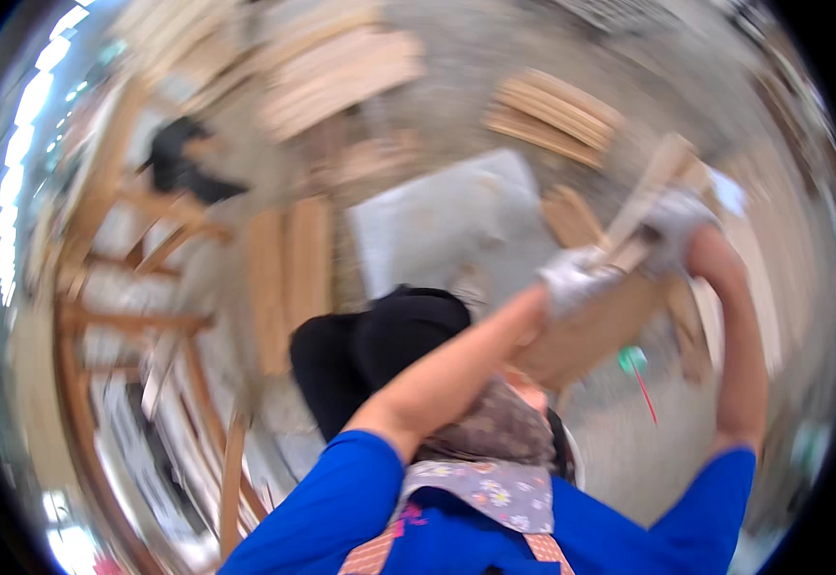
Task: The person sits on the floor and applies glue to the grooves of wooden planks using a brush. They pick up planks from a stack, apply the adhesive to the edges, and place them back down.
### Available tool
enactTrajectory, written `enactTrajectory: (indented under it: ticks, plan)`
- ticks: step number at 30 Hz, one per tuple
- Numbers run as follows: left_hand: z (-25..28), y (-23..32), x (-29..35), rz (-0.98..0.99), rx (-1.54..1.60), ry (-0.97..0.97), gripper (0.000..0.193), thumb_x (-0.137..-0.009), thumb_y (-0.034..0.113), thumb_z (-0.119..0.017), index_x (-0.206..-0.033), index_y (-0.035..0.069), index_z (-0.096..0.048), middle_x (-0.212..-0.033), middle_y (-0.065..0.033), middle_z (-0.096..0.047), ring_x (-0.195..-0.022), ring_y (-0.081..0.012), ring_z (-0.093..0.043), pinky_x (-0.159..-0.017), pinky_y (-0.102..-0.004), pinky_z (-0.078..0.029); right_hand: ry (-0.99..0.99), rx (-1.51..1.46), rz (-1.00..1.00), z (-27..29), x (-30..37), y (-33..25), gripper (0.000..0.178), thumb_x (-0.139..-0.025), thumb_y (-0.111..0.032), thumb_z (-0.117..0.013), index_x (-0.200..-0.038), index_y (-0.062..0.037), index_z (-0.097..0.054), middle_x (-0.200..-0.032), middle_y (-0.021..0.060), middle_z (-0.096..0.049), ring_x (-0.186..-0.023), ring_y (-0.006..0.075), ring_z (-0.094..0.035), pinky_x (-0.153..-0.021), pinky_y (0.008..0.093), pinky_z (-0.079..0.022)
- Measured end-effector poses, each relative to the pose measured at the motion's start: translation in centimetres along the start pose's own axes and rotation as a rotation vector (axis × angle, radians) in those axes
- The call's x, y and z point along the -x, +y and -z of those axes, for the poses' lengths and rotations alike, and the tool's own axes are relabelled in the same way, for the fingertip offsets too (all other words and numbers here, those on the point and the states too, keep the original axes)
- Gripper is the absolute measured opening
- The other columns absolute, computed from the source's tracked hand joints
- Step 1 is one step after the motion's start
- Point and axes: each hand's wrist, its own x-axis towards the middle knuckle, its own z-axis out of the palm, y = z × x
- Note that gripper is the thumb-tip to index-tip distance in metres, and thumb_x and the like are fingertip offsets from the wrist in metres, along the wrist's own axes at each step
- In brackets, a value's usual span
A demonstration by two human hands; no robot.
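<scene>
1. Grey concrete floor (466,48) spreads through a workshop, with long plank stacks (351,81) at the upper left and wooden frames (78,345) along the left side; a dark cloth-like item (183,158) hangs there, perhaps simply parked out of the way.

2. Gloved in white, the right hand (675,230) is wrapped around narrow wooden strips (646,196), which slant up and away from the person. Closing around them near the middle probably keeps them bunched together.

3. Also gloved, the left hand (576,280) touches the near end of those strips, likely to steady it; blur hides whether its fingers are clenched there, so I cannot tell.

4. Below the hands lies a broad wooden panel (595,326), close to the person's right, seemingly placed as a support within easy reach.

5. Just beside that panel sits a small green object with a thin red stem (631,359); its kind is unclear.

6. Ahead of the black-clothed knees (413,331), a pale sheet (403,225) covers part of the ground, possibly to protect whatever is laid on it.

7. Around the sheet, two upright-running boards (269,278) and a slatted bundle (552,120) lie grouped by likeness, presumably for easy picking.
</scene>
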Motion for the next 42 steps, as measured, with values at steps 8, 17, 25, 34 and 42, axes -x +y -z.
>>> enactTrajectory:
  ticks: [8, 17, 25, 34, 42]
  plan:
    - [-1.3, 0.1, -0.3, 0.019, 0.459, -0.044, 0.033, -0.076, 0.012, -0.065, -0.106, 0.001, -0.057, -0.089, -0.0063, -0.061, -0.075, -0.0137, -0.059, -0.066, -0.0288, -0.050, 0.891, -0.317, -0.429, 0.0, 3.7, -0.6, 0.053, -0.072, -0.026, -0.067, -0.118, -0.0080, -0.050, -0.124, 0.0130, -0.048, -0.116, 0.0310, -0.044, -0.104, 0.0376, -0.029]
    - [-0.9, 0.2, -0.6, -0.145, 0.298, -0.006, 0.043, -0.080, 0.014, -0.063, -0.117, 0.002, -0.046, -0.100, -0.0051, -0.057, -0.087, -0.0113, -0.054, -0.075, -0.0259, -0.046, 0.875, -1.236, -1.080, -10.2, 7.4, -5.8, 0.045, -0.092, -0.032, -0.048, -0.124, 0.0006, -0.046, -0.094, 0.0066, -0.058, -0.082, 0.0111, -0.051, -0.072, 0.0237, -0.043]
    - [-1.5, -0.1, -0.7, -0.334, 0.133, -0.081, 0.050, -0.081, 0.021, -0.065, -0.120, 0.001, -0.041, -0.107, -0.0051, -0.054, -0.096, -0.0110, -0.050, -0.085, -0.0264, -0.042, 1.024, -1.055, -1.048, -11.6, 6.6, -3.1, 0.039, -0.094, -0.027, -0.047, -0.118, 0.0018, -0.052, -0.092, 0.0033, -0.060, -0.083, 0.0086, -0.051, -0.075, 0.0208, -0.041]
    - [-2.3, 1.3, 0.0, -0.227, 0.120, -0.050, 0.042, -0.080, 0.015, -0.065, -0.115, 0.001, -0.045, -0.103, -0.0054, -0.057, -0.092, -0.0106, -0.052, -0.082, -0.0259, -0.044, 0.913, -0.962, -1.011, -9.7, 6.4, -3.9, 0.040, -0.094, -0.027, -0.045, -0.121, 0.0019, -0.050, -0.103, 0.0170, -0.060, -0.091, 0.0181, -0.055, -0.084, 0.0285, -0.042]
    - [-2.5, 0.2, -0.7, -0.219, 0.177, 0.076, 0.032, -0.084, 0.018, -0.060, -0.110, 0.002, -0.050, -0.096, -0.0006, -0.057, -0.083, -0.0066, -0.051, -0.072, -0.0223, -0.044, 1.005, -0.976, -1.016, -12.3, 5.8, -3.3, 0.041, -0.093, -0.030, -0.046, -0.119, 0.0009, -0.053, -0.097, 0.0064, -0.061, -0.089, 0.0112, -0.051, -0.081, 0.0240, -0.041]
